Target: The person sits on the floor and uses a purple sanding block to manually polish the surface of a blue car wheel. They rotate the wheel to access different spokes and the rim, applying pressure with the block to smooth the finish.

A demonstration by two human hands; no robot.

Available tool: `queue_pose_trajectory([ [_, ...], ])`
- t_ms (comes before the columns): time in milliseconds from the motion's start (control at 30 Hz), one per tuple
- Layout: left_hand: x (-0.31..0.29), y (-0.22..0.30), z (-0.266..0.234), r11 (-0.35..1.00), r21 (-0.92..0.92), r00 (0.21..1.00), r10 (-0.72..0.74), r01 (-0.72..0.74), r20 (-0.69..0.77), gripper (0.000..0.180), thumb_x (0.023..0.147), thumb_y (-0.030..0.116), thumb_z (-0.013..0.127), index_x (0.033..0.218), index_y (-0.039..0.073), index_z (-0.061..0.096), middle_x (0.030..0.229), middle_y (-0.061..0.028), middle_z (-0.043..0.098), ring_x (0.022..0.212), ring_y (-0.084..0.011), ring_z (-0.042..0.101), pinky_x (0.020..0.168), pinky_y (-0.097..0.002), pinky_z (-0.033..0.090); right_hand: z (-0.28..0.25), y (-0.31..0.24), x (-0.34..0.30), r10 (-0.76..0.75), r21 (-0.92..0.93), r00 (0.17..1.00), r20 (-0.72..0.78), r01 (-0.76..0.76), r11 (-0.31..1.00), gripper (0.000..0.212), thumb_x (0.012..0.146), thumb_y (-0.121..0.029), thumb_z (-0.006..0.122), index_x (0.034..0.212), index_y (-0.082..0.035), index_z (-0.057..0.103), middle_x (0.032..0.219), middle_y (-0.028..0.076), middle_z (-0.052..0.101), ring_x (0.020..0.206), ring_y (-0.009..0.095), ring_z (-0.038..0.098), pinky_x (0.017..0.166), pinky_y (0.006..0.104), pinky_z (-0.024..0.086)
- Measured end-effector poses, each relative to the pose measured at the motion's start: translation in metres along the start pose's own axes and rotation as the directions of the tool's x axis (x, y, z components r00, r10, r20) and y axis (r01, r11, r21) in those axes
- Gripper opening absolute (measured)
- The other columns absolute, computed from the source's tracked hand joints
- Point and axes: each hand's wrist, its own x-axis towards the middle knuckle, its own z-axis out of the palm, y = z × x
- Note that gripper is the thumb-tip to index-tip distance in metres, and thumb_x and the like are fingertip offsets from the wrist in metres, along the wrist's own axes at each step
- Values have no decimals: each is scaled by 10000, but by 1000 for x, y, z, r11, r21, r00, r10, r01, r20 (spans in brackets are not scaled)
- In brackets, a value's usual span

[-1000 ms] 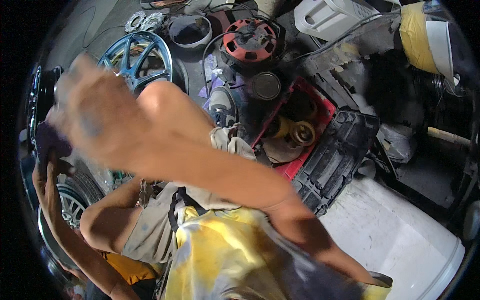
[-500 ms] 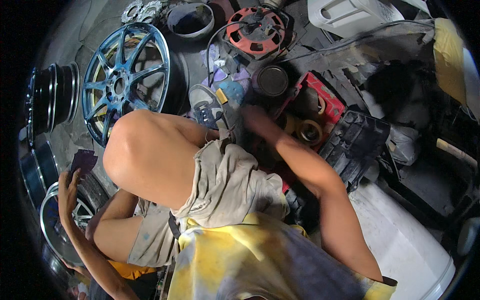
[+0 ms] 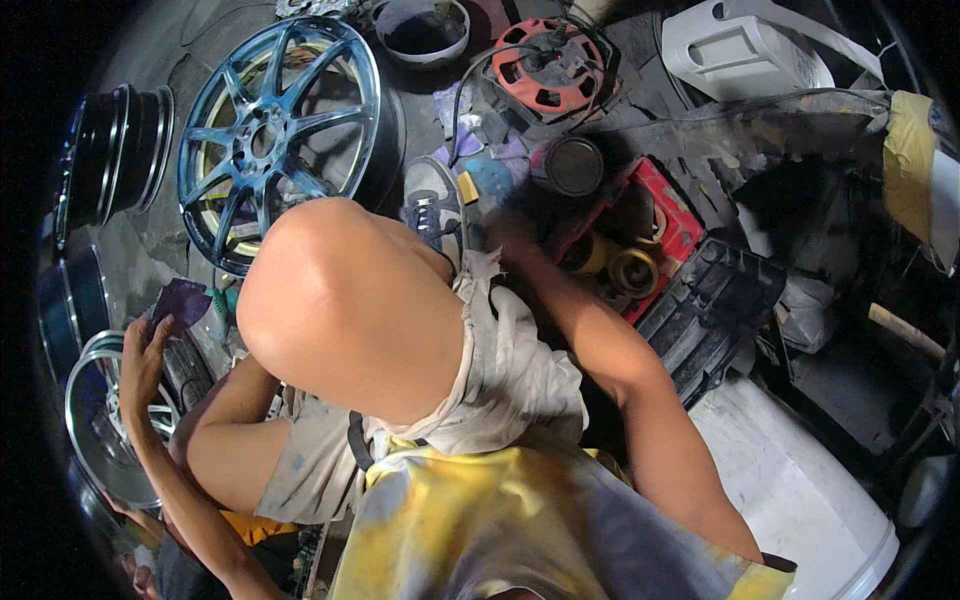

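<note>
At the left, my left hand (image 3: 146, 360) is closed on a dark purple piece of sandpaper (image 3: 183, 305), pinched by one edge beside a silver wheel rim (image 3: 82, 440). My right hand (image 3: 512, 232) reaches down in shadow between my sneaker (image 3: 432, 205) and a red crate (image 3: 683, 232); its fingers are too dark to make out. A small yellow block (image 3: 468, 187) and a round blue disc (image 3: 490, 180) lie close to it. Ahead of my raised knee leans a blue multi-spoke wheel rim (image 3: 262, 140), with pale, worn-looking patches on its spokes.
Rolls of tape (image 3: 633, 273) sit in the crate, beside a dark round can (image 3: 573, 166). Farther off are a red cable reel (image 3: 548, 65), a bowl (image 3: 425, 40) and a white plastic container (image 3: 740, 55). More rims (image 3: 120, 155) stand at far left; a black plastic case (image 3: 710, 300) lies right.
The view has shifted, so the floor items appear farther right and higher. My left hand still holds the sandpaper, slightly moved. My right arm stays reached down near the shoe.
</note>
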Motion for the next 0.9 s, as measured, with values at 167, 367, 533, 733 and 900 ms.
queue_pose_trajectory([
  [167,-2,15,-6,996,-14,996,85,-85,33,353,961,274,623,1104,-48,606,975,-82,576,867,-152,561,809,-283,447,5,32,20,339,-88,930,-144,-353,932,272,858,-234,597,1004,-50,734,1179,187,645,1059,347,650,855,462,541],
  [367,-23,14,-6,989,94,991,121,-116,-52,304,965,243,606,1029,-54,605,841,-57,553,807,-121,520,739,-263,426,45,53,42,301,35,915,-268,-304,952,237,808,-188,642,972,-48,740,1038,188,696,1023,348,665,869,475,535],
  [533,-16,14,-2,981,-24,981,192,-193,-20,284,968,207,601,1039,-68,609,884,-52,607,815,-127,552,765,-269,440,10,55,40,37,240,925,-378,59,969,251,794,-149,618,974,9,694,1133,251,628,961,425,650,828,491,533],
  [733,-16,-18,-5,994,-87,995,62,-68,-73,315,965,204,615,1136,-59,582,951,-70,626,871,-142,583,823,-290,457,-33,6,35,36,61,764,-644,5,998,298,765,-74,619,1041,37,597,1231,243,529,1041,418,583,810,459,510],
  [900,0,-2,-9,998,29,998,63,-63,4,349,965,275,613,1120,-36,587,956,-91,558,837,-172,547,797,-290,442,8,-7,66,-74,145,814,-577,191,971,270,766,-89,602,1024,-9,599,1066,192,520,981,398,542,783,506,465],
])
